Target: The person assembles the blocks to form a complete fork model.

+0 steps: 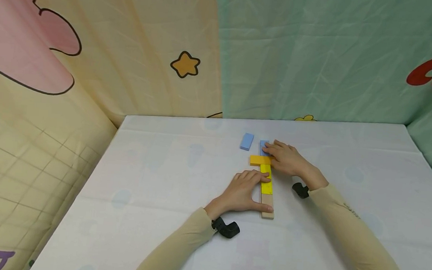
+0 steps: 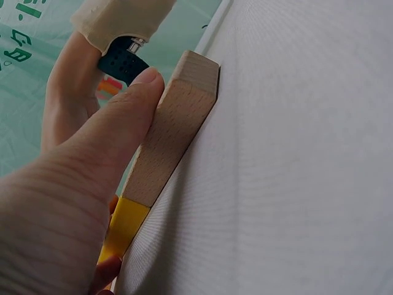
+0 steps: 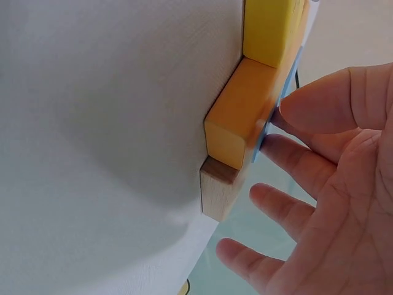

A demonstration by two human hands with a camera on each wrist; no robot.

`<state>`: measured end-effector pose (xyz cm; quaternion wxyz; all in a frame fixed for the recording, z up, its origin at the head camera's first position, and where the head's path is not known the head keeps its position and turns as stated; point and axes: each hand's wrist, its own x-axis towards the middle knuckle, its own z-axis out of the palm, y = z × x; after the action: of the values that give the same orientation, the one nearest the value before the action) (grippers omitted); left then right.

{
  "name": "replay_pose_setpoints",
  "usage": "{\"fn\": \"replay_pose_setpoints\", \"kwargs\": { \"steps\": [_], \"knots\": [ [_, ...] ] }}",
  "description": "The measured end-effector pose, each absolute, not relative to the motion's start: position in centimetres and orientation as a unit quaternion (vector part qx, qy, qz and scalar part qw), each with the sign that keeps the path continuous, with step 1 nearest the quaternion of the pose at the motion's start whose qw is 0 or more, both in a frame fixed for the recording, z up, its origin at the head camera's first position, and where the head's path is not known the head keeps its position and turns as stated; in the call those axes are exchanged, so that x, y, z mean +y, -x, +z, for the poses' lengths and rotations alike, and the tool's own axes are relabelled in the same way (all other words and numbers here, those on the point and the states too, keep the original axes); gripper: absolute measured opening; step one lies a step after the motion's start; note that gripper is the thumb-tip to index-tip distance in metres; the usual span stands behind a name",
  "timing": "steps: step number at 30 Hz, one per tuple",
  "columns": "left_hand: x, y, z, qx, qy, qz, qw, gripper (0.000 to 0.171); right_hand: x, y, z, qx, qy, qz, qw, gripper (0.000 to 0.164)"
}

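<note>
My left hand (image 1: 243,191) lies along a straight row of blocks. Its extended thumb rests on the plain wooden block (image 1: 267,201) at the near end, and its fingertips touch the yellow section (image 1: 266,187). An orange block (image 1: 257,160) lies crosswise past the yellow, sticking out to the left. Beyond it is a blue-topped block (image 1: 263,144), partly covered by my right hand (image 1: 289,158). That hand's fingers are spread and loosely bent, with fingertips at the blue surface (image 3: 289,80) in the right wrist view. There, the orange block (image 3: 239,109) adjoins the yellow one (image 3: 266,31).
A separate blue block (image 1: 247,141) lies just left of the row's far end. The white-covered table (image 1: 158,181) extends around the blocks, with patterned curtains (image 1: 151,39) behind its back edge. Black wrist cameras (image 1: 226,229) are on both arms.
</note>
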<state>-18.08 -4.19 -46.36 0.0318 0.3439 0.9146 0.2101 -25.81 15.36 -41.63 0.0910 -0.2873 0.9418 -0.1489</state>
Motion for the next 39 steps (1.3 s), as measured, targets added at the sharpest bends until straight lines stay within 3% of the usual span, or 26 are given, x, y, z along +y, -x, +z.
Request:
{"fn": "replay_pose_setpoints", "kwargs": {
  "steps": [18,39],
  "knots": [
    [-4.1,18.1,-45.9,0.918,-0.339,0.203,0.038,0.08,15.6,25.4,-41.5,0.936,0.293,-0.173,0.088,0.047],
    [-4.3,18.0,-46.1,0.917,-0.338,0.206,0.044,0.08,16.5,24.2,-41.9,0.913,0.322,-0.24,0.074,0.034]
  ]
}}
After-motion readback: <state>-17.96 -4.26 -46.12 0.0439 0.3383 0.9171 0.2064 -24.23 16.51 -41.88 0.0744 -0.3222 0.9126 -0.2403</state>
